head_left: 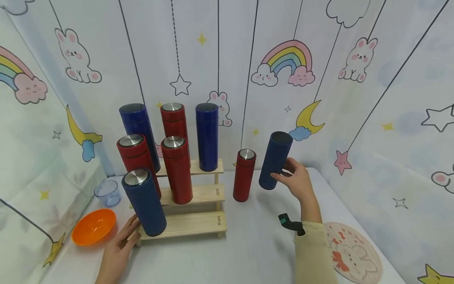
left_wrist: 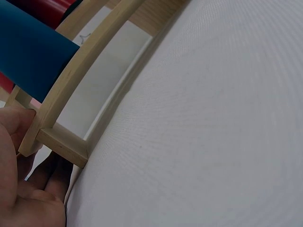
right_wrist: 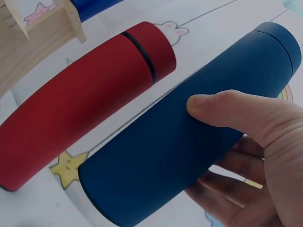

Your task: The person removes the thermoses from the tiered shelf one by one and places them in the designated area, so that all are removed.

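Right hand [head_left: 298,182] wrapped around dark blue flask [head_left: 275,161], thumb across front of body, fingers curled behind; firm hold, flask lifted off white table [head_left: 248,252] and tilted, top leaning right. In right wrist view same blue flask [right_wrist: 189,127] fills frame, thumb [right_wrist: 222,109] pressed on side, fingers under it. Small red flask [head_left: 244,175] upright on table just left of held flask, close but apart; also visible in wrist view [right_wrist: 80,118]. Left hand [head_left: 118,248] flat and relaxed on table, fingertips against front left corner of wooden step rack [head_left: 198,223]; no grasp, fingers straight. Left wrist view confirms: fingers [left_wrist: 21,127] touching rack frame [left_wrist: 61,142] at corner, blue flask bottom [left_wrist: 28,56] above. Rack load: blue flask with steel lid [head_left: 144,202] on lowest step near left hand; two red flasks [head_left: 136,157] [head_left: 176,169] on middle step; blue [head_left: 139,132], red [head_left: 173,118], blue [head_left: 207,136] on top step, all upright. Orange bowl [head_left: 93,227] and clear blue cup [head_left: 107,193] on table left of rack. Round bunny mat [head_left: 354,252] near right forearm. Black strap device [head_left: 291,224] on right wrist.
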{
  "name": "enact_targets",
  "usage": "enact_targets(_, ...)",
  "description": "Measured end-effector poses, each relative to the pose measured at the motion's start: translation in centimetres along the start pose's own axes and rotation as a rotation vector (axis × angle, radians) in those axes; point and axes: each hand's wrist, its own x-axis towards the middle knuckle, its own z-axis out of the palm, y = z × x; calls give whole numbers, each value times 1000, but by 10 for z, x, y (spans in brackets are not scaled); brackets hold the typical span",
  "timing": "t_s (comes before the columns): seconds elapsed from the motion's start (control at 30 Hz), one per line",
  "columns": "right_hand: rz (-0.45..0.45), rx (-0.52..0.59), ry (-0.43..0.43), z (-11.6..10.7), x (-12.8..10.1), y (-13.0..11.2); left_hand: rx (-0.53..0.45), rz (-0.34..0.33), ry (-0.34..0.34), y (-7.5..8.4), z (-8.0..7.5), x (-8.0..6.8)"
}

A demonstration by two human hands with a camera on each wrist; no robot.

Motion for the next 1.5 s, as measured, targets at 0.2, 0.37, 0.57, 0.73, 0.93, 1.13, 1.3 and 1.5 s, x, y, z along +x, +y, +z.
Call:
enact_targets(0.2, 13, 16, -4, 4, 1, 12, -11, 1, -12, 0, 0, -1)
enact_targets(0.37, 26, 28, -12, 8, 4, 17, -5, -4, -16, 0, -1, -1)
enact_targets(0.57, 35, 22, -17, 9, 5, 26, -9, 16, 6, 1, 1, 0)
enact_targets(0.73, 43, 6, -25, 12, 8, 35, -5, 22, 14, 3, 1, 0)
enact_targets(0.93, 60, -10, -46, 16, 8, 41, 6, 29, 7, 0, 1, 1)
enact_targets(1.13, 90, 4, -66, 21, 7, 48, 6, 5, -9, -1, 0, 1)
enact_targets(1.3, 112, 0, -81, 26, 7, 56, -2, 1, -10, -1, 0, 1)
enact_targets(1.5, 129, 5, -89, 30, 7, 56, -7, 20, 7, 0, 1, 0)
